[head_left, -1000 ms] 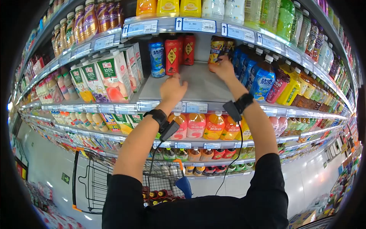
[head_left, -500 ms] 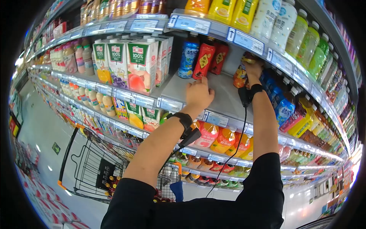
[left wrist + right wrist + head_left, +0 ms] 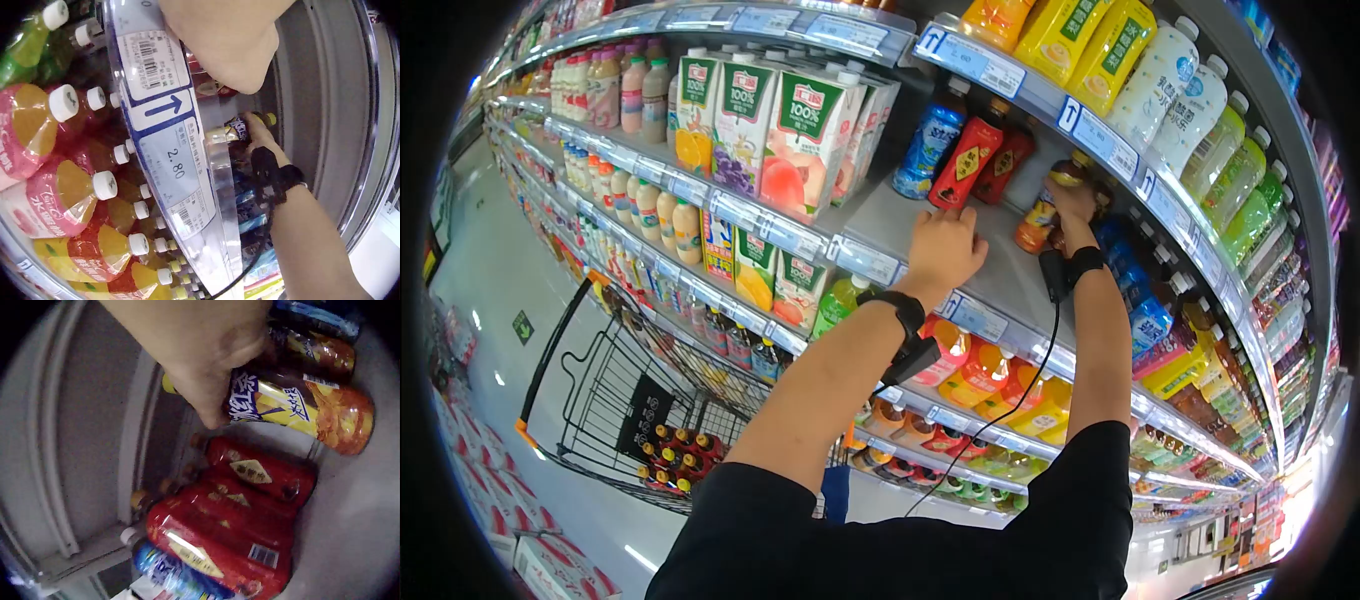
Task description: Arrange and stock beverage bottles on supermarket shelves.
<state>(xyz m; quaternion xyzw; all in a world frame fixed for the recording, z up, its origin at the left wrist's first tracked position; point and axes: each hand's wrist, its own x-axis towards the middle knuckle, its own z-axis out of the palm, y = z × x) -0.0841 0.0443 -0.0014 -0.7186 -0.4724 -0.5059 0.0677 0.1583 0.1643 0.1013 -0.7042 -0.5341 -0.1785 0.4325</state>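
My right hand (image 3: 1072, 200) grips the upper part of an iced tea bottle (image 3: 1036, 222) standing on the shelf. In the right wrist view, the hand (image 3: 219, 353) wraps round the yellow-and-brown label of this bottle (image 3: 300, 409), beside a similar bottle (image 3: 325, 353). My left hand (image 3: 945, 252) is at the shelf's front, its relaxed fingers by the base of a red bottle (image 3: 968, 160); whether they touch it is unclear. A blue bottle (image 3: 930, 140) stands left of the red one. The left wrist view shows part of the left hand (image 3: 228, 40) over the price strip (image 3: 165, 125).
Juice cartons (image 3: 805, 140) stand to the left, blue bottles (image 3: 1145, 310) to the right. Above is a shelf edge with price tags (image 3: 1100, 138). A cart (image 3: 580, 400) holding dark bottles (image 3: 680, 455) stands below left. A cable (image 3: 1010, 405) hangs from the right wrist.
The head view has turned, bringing the cart's bottles into sight. My right hand has closed round the bottle's upper part. My left hand stays by the red bottle.
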